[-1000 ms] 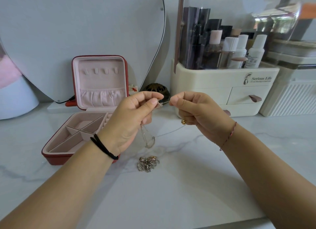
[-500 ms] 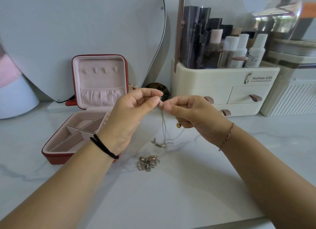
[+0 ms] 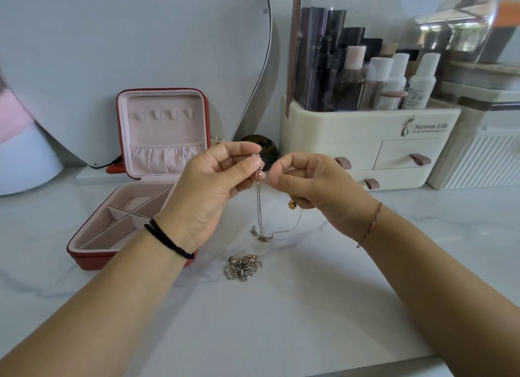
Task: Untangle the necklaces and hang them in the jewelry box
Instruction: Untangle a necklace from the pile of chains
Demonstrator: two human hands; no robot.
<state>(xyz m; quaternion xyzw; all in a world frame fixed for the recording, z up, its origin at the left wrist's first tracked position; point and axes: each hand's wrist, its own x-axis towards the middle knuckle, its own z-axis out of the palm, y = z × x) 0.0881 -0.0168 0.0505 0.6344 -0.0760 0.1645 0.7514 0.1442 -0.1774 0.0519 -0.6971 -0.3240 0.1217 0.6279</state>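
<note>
- Necklace chain [image 3: 259, 205] hangs straight down from my left hand [image 3: 213, 191], its long axis upright, its lower end resting on the worktop [image 3: 309, 306].
- My left fingers [image 3: 242, 148] are curled, with thumb and forefinger pinching the top of the chain at a small metal piece.
- My right hand [image 3: 312, 191] sits just beside the chain, on its right. Its fingers [image 3: 281, 179] are curled too, and a thin strand with a gold charm [image 3: 292, 205] runs from under them down to the same low end.
- A tangled heap of necklaces [image 3: 243, 267] lies on the worktop nearer me, apart from the hanging chain.
- The jewelry box [image 3: 166, 131] stands open to the left, behind my left hand, and the hooks [image 3: 163, 114] in its raised lid are bare. I judge the left hand the nearer one for carrying the chain up and leftward to them.
</note>
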